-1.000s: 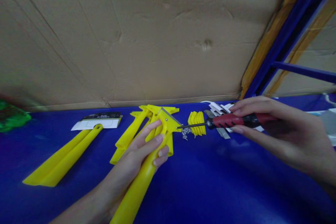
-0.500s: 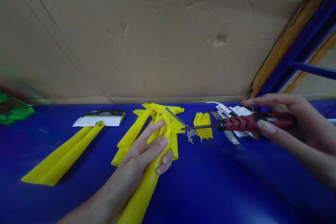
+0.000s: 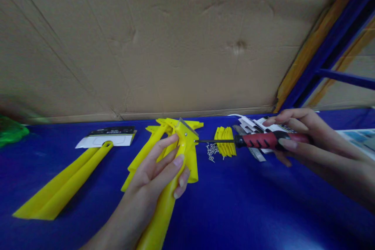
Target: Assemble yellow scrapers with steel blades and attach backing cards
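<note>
My left hand (image 3: 149,179) grips a yellow plastic scraper (image 3: 166,203) by its long handle, with the fingers reaching towards its wide head. A small screw shows on that head. My right hand (image 3: 316,140) holds a red-and-black screwdriver (image 3: 263,140) level between fingers and thumb. Its thin shaft points left, and the tip ends at the scraper head's right edge. Whether the tip touches the head is hard to tell. Several more yellow scrapers (image 3: 152,140) lie heaped behind my left hand.
On the blue table (image 3: 234,203) lie a yellow scraper (image 3: 64,183), a white card (image 3: 105,140), small metal eye screws (image 3: 211,151), stacked yellow pieces (image 3: 225,141), metal blades (image 3: 252,142) and white cards (image 3: 252,124). Cardboard (image 3: 175,47) stands behind the table.
The view has shifted slightly, and the table items sit at slightly different places in the frame. Both hands keep their holds, with the screwdriver tip still at the scraper head.
</note>
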Demonstrator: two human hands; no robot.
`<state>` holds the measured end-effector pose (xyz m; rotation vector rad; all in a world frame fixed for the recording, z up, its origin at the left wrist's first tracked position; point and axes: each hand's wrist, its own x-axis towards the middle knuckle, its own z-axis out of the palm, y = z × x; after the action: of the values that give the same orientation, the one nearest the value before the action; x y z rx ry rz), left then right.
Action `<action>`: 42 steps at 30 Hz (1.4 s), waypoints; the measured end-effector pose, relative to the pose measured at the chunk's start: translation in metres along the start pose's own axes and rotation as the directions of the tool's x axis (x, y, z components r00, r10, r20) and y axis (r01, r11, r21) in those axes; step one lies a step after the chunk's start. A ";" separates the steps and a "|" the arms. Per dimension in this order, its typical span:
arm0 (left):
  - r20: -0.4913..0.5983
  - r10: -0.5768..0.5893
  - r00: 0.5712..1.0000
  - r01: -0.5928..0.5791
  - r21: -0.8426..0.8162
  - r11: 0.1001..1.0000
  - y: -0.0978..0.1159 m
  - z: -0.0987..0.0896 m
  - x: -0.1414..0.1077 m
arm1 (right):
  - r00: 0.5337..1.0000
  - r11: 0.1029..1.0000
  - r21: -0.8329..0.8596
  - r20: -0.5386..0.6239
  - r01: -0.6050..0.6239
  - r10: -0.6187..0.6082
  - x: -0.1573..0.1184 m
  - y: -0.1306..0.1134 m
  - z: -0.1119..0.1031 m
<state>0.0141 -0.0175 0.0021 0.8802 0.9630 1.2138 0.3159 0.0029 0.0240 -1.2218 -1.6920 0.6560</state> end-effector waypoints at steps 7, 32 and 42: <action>-0.028 0.000 1.000 -0.001 -0.022 1.000 -0.002 0.007 -0.003 | 0.987 0.989 0.002 -0.060 -0.146 0.146 0.006 -0.001 0.012; 0.008 -0.011 1.000 0.011 -0.015 1.000 -0.011 0.003 0.002 | 0.999 0.991 0.120 0.019 -0.053 0.051 0.007 0.006 0.004; 0.037 0.055 0.998 -0.057 0.032 0.998 -0.002 -0.002 0.004 | 0.991 0.967 0.222 0.066 -0.126 0.114 0.006 0.003 0.005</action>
<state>0.0136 -0.0142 -0.0007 0.9577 0.9375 1.2285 0.3126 0.0097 0.0215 -1.1583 -1.5463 0.9357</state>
